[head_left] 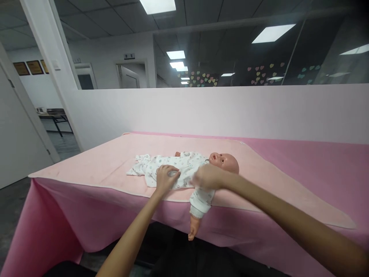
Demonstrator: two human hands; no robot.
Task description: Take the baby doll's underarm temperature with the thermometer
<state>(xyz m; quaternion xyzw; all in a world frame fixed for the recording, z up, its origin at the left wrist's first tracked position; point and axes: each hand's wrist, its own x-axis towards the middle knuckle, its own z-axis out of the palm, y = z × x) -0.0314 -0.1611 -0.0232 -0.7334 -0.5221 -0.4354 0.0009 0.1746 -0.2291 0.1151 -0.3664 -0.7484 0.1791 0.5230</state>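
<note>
A baby doll (227, 161) lies on its back with its head to the right, dressed in a white printed romper (155, 161). One doll arm (195, 223) hangs over the near table edge, its sleeve bunched above the forearm. My left hand (166, 179) is on the romper's front, thumb and fingertips pinched together at the cloth. Over the doll's chest and near shoulder is my right hand (209, 177), its fingers curled inward but smeared by motion. Whether it grips the cloth is hidden. The doll's other hand (177, 154) shows at the far side.
A peach mat (98, 161) with a pale edge covers much of the table, over a pink cloth (317, 165) that drapes down the front. Behind stands a low white wall (201, 111) with glass above. A white door (23, 123) is at the left.
</note>
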